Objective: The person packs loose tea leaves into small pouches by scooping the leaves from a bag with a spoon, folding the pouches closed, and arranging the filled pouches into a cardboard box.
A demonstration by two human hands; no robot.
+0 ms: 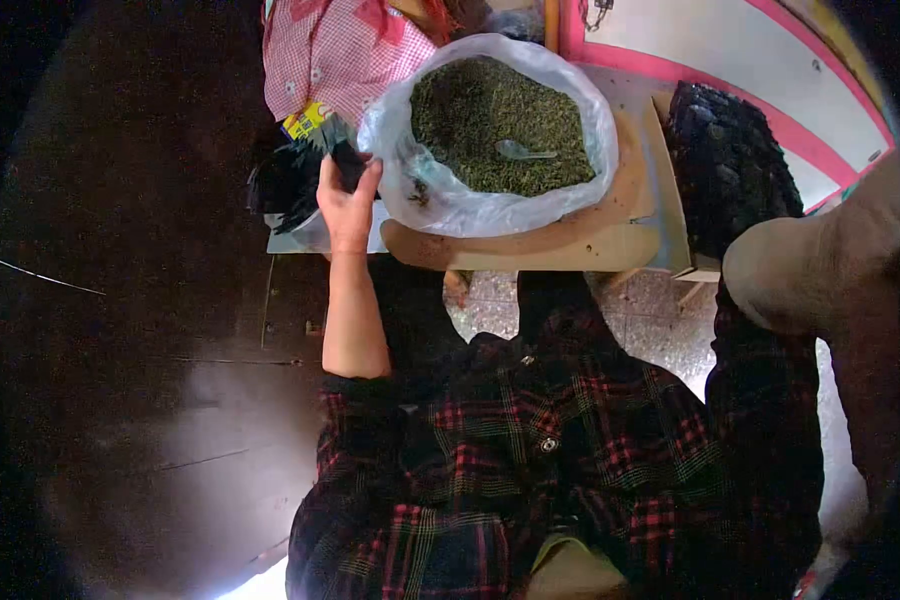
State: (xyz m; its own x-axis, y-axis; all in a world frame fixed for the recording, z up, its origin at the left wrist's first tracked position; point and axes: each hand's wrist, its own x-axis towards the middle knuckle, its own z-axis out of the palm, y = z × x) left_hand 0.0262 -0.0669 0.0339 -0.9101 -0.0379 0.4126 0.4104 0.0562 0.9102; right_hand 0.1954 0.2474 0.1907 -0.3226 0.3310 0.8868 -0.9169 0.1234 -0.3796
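We see the dark bundle [282, 188] at the left end of the table [530, 250], its ragged edge hanging out past the corner. It looks like thin plastic, so we judge it light, floppy and rather slippery, with pieces that could slide apart; a pinch at one edge between thumb and finger pads should suit it better than a full squeeze. Our left hand [347, 213] is there, thumb and forefinger apart with dark material between them; we cannot tell whether the grip is clamped on it. Our right hand is not in view. A yellow label [307, 121] shows just above the fingers. Just beside the thumb stands the whitish plastic bag [490, 218], soft-walled and wide open, full of dried leaf [500, 105] with a clear spoon [526, 151] lying on top. Further right is a box [674, 190] with dark packs [735, 160]; behind, a checked cloth [342, 55].
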